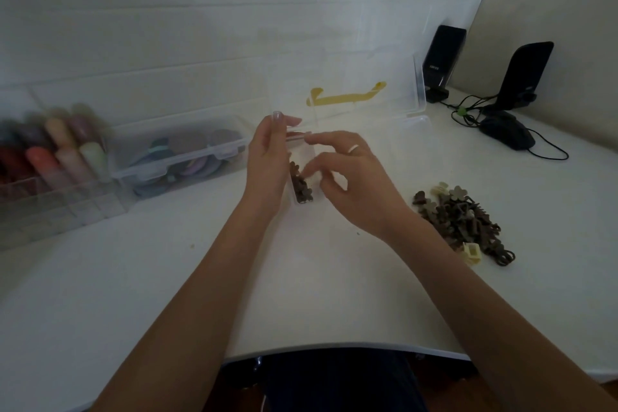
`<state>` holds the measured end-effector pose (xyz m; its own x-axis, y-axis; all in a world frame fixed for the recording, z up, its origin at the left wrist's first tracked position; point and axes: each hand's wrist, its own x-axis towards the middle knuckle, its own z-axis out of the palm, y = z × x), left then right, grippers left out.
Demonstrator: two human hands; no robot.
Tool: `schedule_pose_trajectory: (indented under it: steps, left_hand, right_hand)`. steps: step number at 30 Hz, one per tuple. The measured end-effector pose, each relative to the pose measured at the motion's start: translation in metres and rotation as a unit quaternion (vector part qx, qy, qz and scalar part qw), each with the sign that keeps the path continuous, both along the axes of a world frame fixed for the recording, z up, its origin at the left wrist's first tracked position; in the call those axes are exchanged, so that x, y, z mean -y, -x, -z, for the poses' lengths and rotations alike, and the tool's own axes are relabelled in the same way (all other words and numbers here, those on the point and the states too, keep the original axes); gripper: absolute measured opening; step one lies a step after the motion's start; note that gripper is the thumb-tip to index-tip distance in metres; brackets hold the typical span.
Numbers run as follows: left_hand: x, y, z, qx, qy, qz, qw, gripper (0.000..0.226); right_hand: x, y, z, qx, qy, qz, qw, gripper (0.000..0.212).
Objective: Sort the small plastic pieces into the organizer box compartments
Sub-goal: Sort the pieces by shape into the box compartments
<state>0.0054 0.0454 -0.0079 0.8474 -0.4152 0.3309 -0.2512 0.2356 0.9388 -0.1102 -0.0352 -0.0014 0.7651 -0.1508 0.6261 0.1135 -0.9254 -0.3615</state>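
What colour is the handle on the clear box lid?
Yellow handle, clearest in the head view.

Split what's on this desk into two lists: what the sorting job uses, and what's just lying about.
Job: small clear box between the hands, brown pieces inside, loose pile, left hand, right hand.

Lying about: speakers, mouse, spool rack, tape box.

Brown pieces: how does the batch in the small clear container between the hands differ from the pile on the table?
The batch in the small clear container is small and packed in a narrow row; the pile is bigger and sprawls loose on the white table. The batch looks all brown; the pile includes a few cream pieces. The batch lies between the left hand and right hand; the pile sits untouched. Both are mostly brown.
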Motion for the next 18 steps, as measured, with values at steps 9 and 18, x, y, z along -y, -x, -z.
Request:
schedule_pose_trajectory:
  steps: [9,18]
  left_hand:
    - [0.002,0.0,-0.001,-0.014,-0.001,-0.006,1.0,0.033]
    - [0.002,0.0,-0.002,-0.014,-0.001,-0.006,1.0,0.033]
  right_hand:
    - [0.0,0.003,0.013,-0.062,0.153,0.093,0.982,0.062]
    - [-0.003,0.003,0.018,-0.081,0.163,0.088,0.979,0.056]
